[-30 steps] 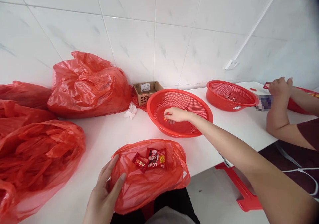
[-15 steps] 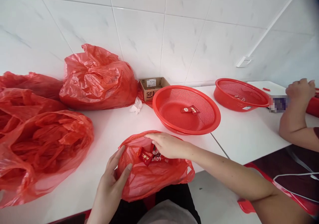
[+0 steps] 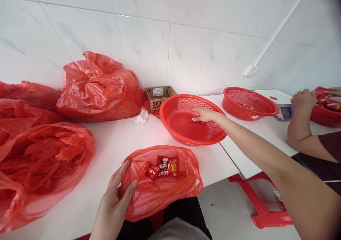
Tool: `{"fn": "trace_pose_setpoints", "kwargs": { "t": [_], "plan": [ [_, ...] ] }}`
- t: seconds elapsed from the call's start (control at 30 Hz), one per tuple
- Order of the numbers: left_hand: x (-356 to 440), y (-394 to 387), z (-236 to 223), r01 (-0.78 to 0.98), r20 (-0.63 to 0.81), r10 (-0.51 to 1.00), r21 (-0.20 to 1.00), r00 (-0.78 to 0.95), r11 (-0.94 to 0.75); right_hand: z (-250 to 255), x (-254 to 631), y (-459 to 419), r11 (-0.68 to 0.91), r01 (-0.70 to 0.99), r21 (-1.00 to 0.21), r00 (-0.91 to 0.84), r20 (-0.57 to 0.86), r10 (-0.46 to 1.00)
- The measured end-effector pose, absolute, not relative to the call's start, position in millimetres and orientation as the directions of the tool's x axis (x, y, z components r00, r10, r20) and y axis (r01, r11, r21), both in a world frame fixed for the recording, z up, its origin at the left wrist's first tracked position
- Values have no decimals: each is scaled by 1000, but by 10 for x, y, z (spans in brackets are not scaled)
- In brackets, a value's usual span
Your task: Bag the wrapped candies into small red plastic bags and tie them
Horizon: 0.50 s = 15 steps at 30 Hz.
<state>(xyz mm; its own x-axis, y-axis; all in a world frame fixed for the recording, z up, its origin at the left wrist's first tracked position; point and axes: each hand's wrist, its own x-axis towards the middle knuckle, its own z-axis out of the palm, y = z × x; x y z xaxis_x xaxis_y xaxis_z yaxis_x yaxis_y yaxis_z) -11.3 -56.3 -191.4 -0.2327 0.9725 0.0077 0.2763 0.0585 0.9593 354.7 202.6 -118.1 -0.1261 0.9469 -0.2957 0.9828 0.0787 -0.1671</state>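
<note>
While left hand [image 3: 115, 194] pinches bag [image 3: 154, 202]; right hand [image 3: 207, 115] outstretched inside basket [image 3: 181, 127]

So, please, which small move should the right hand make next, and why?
Probably the right hand should grip the small packet and lift it from the basket: it is down inside, right at that packet. The left hand is at the side of the plastic bag, whose open mouth shows other packets inside, so the bag seems ready to receive it.
</note>
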Motion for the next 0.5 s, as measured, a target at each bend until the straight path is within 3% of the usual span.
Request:
{"fn": "trace_pose_setpoints", "kwargs": {
  "t": [0.13,0.5],
  "plan": [
    [-74,-582,-1872,274,1,966,959,-260,73,-1421,3681,2189,107,990,-94,-135,-384,913],
    [-75,-565,-1878,301,5,963,950,-268,79,-1620,3684,2295,215,974,-69,-222,-474,852]
  ]
}}
